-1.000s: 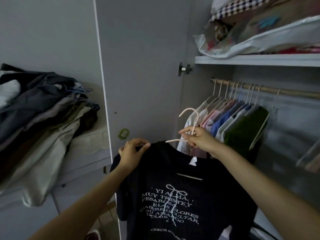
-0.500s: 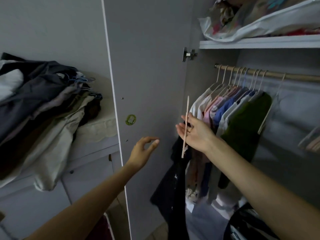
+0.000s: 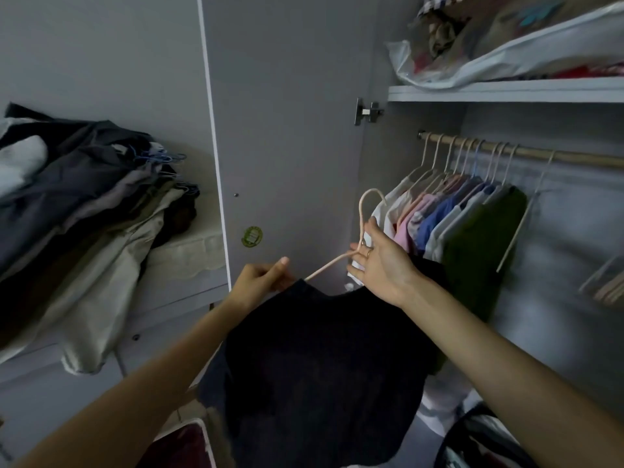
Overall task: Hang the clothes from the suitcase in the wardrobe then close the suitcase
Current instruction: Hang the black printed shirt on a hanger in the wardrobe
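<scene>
Grey wardrobe walls and an open door (image 3: pixel 287 130) are in front of us. Our right hand (image 3: pixel 381 265) holds the neck of a pale hanger (image 3: pixel 363 228) between its fingers, with the other fingers spread out. Our left hand (image 3: pixel 261 278) pinches the shoulder of the dark shirt (image 3: pixel 320 366) where it meets the hanger arm. The shirt hangs down between our arms, low in front of the wardrobe, and it is not on the rail (image 3: pixel 540 156) yet. The rail is up and to the right, well above the hook. A row of hung clothes (image 3: pixel 452 224) is bunched at the left end of it, just past our right hand. We think the shirt could slip off the left hanger arm, because a lot of that arm pokes out bare. We also think the hook could bump the other hangers or catch on one when we lift it, since they sit so close together. A free spot shows further right on the rail, next to the green top (image 3: pixel 479 251). Low down by our left arm we see something dark red (image 3: pixel 179 447); we cannot tell if it is the suitcase.
</scene>
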